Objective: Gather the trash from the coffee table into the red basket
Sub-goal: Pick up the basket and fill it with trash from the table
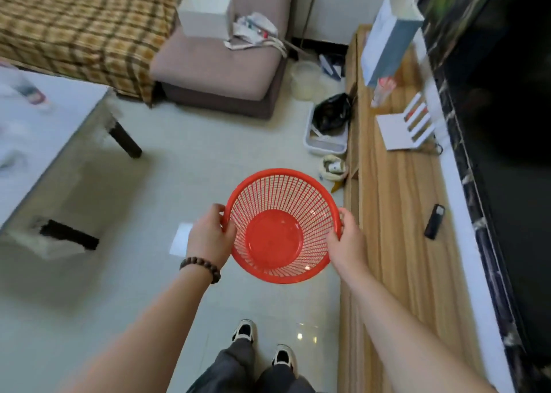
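Head view, standing on tiled floor. Coffee counter far left of the fingers, blurred; pale litter on it, kind not readable. Left hand, fingers curled round the left rim of the red basket. Basket held in the air between both hands, mouth up, nothing in it. Right hand, fingers gripping the right rim. Step in hand, judged: carry basket to the counter. Keep it level, set it down beside the litter, free one hand to pick.
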Action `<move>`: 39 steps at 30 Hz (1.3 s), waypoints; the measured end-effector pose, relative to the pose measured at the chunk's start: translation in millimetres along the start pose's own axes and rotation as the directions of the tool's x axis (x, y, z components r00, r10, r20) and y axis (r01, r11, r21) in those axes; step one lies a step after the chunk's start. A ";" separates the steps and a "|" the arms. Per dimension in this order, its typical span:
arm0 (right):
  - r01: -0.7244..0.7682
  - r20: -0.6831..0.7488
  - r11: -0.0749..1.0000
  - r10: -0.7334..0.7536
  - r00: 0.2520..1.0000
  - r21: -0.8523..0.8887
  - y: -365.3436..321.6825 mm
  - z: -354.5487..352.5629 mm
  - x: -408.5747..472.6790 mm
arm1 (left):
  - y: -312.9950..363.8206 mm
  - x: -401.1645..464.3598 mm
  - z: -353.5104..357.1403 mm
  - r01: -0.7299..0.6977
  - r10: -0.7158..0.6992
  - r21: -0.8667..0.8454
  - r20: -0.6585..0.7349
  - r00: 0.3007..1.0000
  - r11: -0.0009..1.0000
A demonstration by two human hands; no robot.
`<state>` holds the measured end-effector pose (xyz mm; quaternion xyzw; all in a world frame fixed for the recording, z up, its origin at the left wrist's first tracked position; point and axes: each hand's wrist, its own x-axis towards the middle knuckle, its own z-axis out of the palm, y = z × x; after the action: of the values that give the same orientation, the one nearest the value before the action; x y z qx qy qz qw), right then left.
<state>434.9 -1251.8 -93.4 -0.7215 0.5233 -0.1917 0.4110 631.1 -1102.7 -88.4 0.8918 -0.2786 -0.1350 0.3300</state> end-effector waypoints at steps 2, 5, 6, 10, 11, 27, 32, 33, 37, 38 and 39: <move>0.065 0.036 0.998 -0.065 0.997 0.005 -21.6 4.7 0.1 | -2.6 -3.4 -23.1 0.019 -0.021 -0.024 -0.079 0.997 1.000; 0.165 0.087 0.986 -0.167 0.982 0.029 -47.5 21.0 -3.2 | -16.4 -17.0 -52.7 0.080 -0.084 -0.028 -0.188 0.979 0.996; 0.196 0.105 0.980 -0.199 0.974 0.032 -55.3 28.7 -5.6 | -23.1 -23.6 -61.9 0.109 -0.111 -0.024 -0.219 0.969 0.994; 0.273 0.219 0.961 -0.276 0.936 0.047 -86.1 68.5 -21.1 | -58.4 -55.2 -94.5 0.224 -0.228 -0.055 -0.351 0.908 0.973; 0.294 0.248 0.954 -0.298 0.922 0.053 -93.5 80.2 -26.0 | -68.3 -63.8 -102.0 0.257 -0.268 -0.079 -0.382 0.885 0.963; 0.448 0.671 0.870 -0.460 0.582 0.207 -237.7 307.5 -122.8 | -230.7 -128.2 -232.4 0.534 -0.613 -0.343 -0.623 0.486 0.772; 0.537 0.710 0.822 -0.493 0.502 0.191 -294.0 398.2 -138.8 | -298.4 -102.6 -289.0 0.570 -0.669 -0.391 -0.605 0.431 0.722; 0.549 0.720 0.814 -0.495 0.486 0.189 -306.0 416.4 -142.9 | -312.4 -97.0 -302.9 0.574 -0.671 -0.393 -0.606 0.426 0.719; 0.590 0.733 0.783 -0.517 0.442 0.196 -348.2 480.7 -159.3 | -362.5 -76.3 -354.8 0.592 -0.677 -0.386 -0.609 0.413 0.708; 0.602 0.738 0.775 -0.520 0.430 0.194 -356.3 494.0 -162.4 | -373.0 -71.8 -365.6 0.596 -0.677 -0.381 -0.610 0.412 0.707; 0.617 0.743 0.763 -0.523 0.418 0.190 -363.7 506.2 -165.0 | -382.9 -67.5 -375.5 0.602 -0.674 -0.372 -0.614 0.411 0.706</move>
<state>947.4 -861.0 -77.4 -0.8872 0.0332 0.0314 0.4592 892.2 -630.3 -58.7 0.8908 0.2398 0.0935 0.3746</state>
